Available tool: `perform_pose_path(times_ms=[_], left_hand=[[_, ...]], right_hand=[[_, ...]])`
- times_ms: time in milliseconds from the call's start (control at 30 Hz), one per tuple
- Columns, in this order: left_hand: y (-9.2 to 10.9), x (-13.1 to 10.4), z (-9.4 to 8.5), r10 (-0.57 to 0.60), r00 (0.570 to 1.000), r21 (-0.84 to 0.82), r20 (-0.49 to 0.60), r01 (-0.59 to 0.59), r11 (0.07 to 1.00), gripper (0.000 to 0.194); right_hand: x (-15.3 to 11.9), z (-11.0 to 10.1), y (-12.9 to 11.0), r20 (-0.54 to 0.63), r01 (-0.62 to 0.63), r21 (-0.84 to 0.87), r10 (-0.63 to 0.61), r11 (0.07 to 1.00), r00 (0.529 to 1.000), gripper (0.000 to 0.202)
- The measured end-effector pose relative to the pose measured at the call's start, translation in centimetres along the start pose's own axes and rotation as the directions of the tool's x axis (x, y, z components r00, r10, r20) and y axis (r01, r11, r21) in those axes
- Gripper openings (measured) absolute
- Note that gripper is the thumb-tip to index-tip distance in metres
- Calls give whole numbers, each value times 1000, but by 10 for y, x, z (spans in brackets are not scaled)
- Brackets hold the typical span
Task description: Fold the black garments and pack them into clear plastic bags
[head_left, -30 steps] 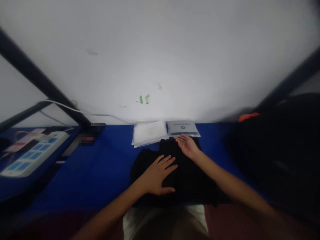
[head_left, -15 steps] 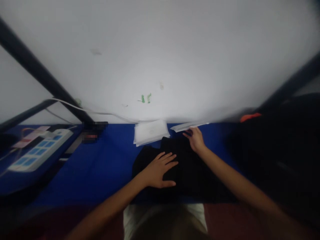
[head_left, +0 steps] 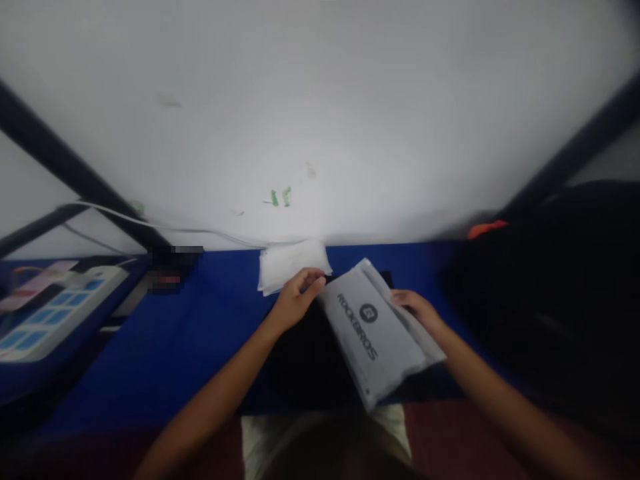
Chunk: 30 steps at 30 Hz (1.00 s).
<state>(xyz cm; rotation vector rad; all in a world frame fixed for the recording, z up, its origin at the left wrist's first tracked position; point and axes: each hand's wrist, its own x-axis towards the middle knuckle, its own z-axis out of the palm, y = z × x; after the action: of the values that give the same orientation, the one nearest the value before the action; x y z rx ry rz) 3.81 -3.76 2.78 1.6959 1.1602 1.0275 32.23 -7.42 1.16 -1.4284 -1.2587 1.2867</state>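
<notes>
A pale plastic bag [head_left: 373, 333] printed ROCKBROS is tilted above black cloth [head_left: 305, 363] on the blue table. My right hand [head_left: 417, 308] grips the bag's right edge, thumb and fingers closed on it. At the bag's upper left corner is my left hand [head_left: 300, 297], its fingers curled together and pinching that corner. Just behind my left hand lies a stack of white bags [head_left: 293, 263] by the wall. The bag covers part of the black cloth.
A white power strip [head_left: 65, 310] with blue sockets is at the far left, near a blurred dark item. A white cable [head_left: 195, 231] runs along the wall. Large dark material [head_left: 560, 313] fills the right side, with an orange piece [head_left: 487, 229] behind it.
My right hand has brought the bag toward me from the back of the table, turning its printed face up. My left hand has lifted from the black cloth and closed on the bag's corner.
</notes>
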Motion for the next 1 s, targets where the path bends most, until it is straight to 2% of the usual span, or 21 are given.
perform_pose_path(times_ms=[67, 133, 233, 300, 367, 467, 533, 633, 733, 800, 900, 1000], left_hand=[[6, 1, 6, -2, 993, 49, 117, -4, 999, 28], [9, -1, 13, 14, 984, 116, 175, -34, 993, 29], [8, -5, 22, 9, 987, 191, 163, -40, 981, 30], [6, -8, 26, -17, 986, 168, 165, -11, 986, 31], [5, -11, 29, -45, 977, 105, 210, 23, 994, 31], [7, -13, 33, -62, 962, 35, 266, 55, 998, 31], [8, -15, 36, -51, 963, 27, 264, 46, 999, 31], [9, -16, 39, -22, 965, 29, 262, 15, 999, 30], [11, -16, 37, -26, 970, 45, 243, 15, 999, 31], [12, -13, 30, -30, 983, 61, 180, 19, 998, 30], [11, -6, 9, -56, 998, 60, 42, 53, 997, 29], [7, 1, -16, -113, 992, 26, -61, 115, 993, 31]], right_hand=[[-7, 9, -5, 102, -124, 82, 115, 989, 988, 28], [-12, 18, -10, 248, -210, 132, 173, 969, 953, 25], [-15, 28, -16, 421, -215, 128, 143, 968, 896, 23], [-13, 34, -19, 478, -151, 108, 82, 983, 875, 26], [-9, 39, -23, 462, -48, 82, 5, 995, 887, 32], [-2, 45, -27, 333, 170, -57, -142, 984, 932, 33], [3, 49, -27, 281, 282, -181, -225, 942, 933, 32], [7, 52, -26, 292, 366, -268, -287, 891, 912, 30], [4, 54, -26, 341, 389, -259, -293, 884, 893, 30], [-2, 52, -28, 372, 373, -235, -271, 898, 888, 30], [-19, 42, -33, 409, 350, -231, -236, 908, 882, 30], [-38, 28, -36, 499, 260, -208, -127, 943, 857, 29]])
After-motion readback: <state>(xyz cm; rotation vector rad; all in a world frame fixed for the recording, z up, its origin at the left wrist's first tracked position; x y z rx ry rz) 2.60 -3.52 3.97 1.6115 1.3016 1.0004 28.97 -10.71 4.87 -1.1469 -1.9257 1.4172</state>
